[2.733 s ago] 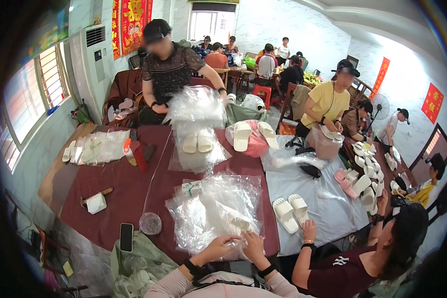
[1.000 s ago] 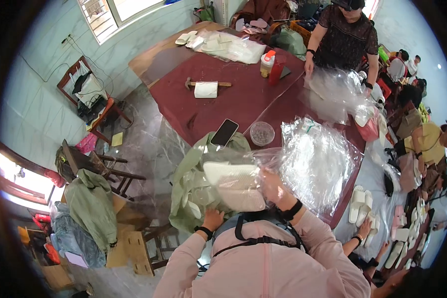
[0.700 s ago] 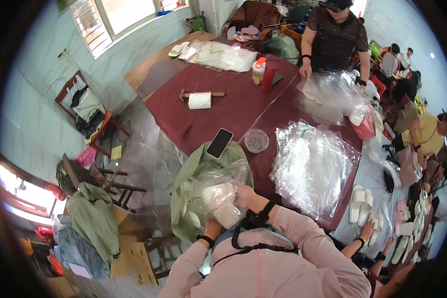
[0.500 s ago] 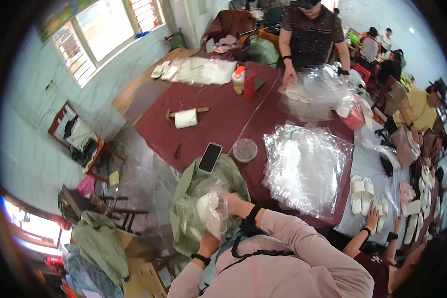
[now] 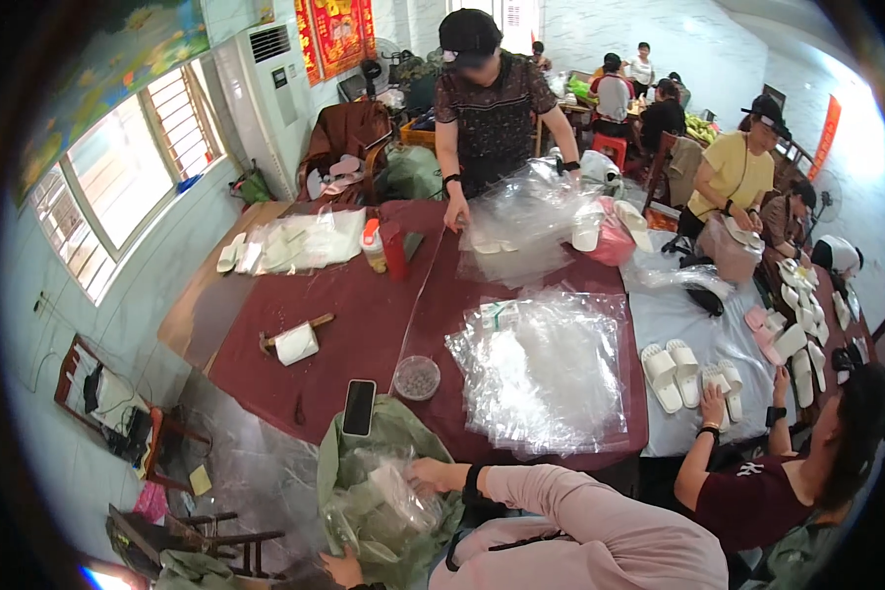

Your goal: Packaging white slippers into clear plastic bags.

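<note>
A white slipper in a clear plastic bag [image 5: 396, 494] lies over the mouth of a large green woven sack [image 5: 349, 467], at the table's near edge. My right hand [image 5: 428, 477] is closed on the bagged slipper's right side. At the sack's lower left edge is my left hand [image 5: 342, 568], its thumb and fingers around the sack's rim; part of it is cut off by the picture's lower border. More clear plastic shows inside the sack. A black-screened phone [image 5: 359, 407] lies at the sack's far edge, beside a round clear tub of small grey bits [image 5: 417, 378].
A broad pile of clear plastic bags [image 5: 546, 379] covers the maroon table [image 5: 364, 324] on the right. A hammer with a white roll [image 5: 296, 341] lies at left. Opposite, a person [image 5: 497, 118] handles clear bags. Another person [image 5: 757, 492] at right touches white slippers [image 5: 671, 376].
My view has tipped up and turned right. My left hand has gone from the bagged slipper to the sack's edge; the slipper has come lower into the sack's mouth, still in my right hand.
</note>
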Motion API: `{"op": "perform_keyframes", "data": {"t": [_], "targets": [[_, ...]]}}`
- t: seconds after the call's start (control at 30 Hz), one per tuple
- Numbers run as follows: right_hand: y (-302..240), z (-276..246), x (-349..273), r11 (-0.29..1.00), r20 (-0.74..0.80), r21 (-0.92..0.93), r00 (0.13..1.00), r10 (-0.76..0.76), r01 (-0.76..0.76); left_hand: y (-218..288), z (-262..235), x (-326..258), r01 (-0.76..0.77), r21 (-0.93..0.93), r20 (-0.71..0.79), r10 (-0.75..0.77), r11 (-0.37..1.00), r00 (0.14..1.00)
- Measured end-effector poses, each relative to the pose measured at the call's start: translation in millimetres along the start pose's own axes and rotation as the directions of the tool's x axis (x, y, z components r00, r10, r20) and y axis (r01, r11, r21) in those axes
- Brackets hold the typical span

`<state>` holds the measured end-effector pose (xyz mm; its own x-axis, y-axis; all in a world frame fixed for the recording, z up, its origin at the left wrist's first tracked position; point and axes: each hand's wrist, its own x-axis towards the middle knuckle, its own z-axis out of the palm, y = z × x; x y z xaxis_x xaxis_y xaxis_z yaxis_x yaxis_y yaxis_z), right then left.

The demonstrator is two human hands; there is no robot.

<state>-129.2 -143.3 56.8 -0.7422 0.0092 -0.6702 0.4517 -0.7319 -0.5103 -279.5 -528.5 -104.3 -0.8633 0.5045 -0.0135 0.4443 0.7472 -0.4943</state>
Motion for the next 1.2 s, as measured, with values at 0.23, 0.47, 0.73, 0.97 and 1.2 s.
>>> {"op": "perform_keyframes", "data": {"t": [0.23, 0.47, 0.73, 0.97, 1.2], "targets": [[16.5, -17.7, 20.3, 0.883, 0.348, -0.243, 0.886, -0.308, 0.402, 26.8, -89.7, 26.3, -0.049, -0.533, -0.133, -0.027, 0.845, 0.991], [19.8, -29.9, 54.2, -0.405, 0.699, -0.710, 0.514, -0.497, 0.576, 5.5, 9.6, 64.6, -0.253, -0.028, -0.378, 0.224, 0.967, 0.898], [26.3, -64.4, 69.1, 0.960, -0.477, -0.271, 0.856, -0.201, 0.074, 38.2, -15.7, 79.8, -0.136, -0.829, -0.188, -0.041, 0.543, 0.981], [35.5, -16.7, 31.8, 0.487, 0.192, -0.702, 0.798, -0.572, 0.519, 14.4, -33.7, 104.8, -0.184, -0.678, -0.221, 0.041, 0.712, 0.974], [34.7, -38.3, 47.3, 0.282, -0.035, -0.957, 0.945, -0.324, 0.061, 20.7, -42.0, 119.6, -0.278, -0.501, -0.199, 0.204, 0.819, 0.959]]}}
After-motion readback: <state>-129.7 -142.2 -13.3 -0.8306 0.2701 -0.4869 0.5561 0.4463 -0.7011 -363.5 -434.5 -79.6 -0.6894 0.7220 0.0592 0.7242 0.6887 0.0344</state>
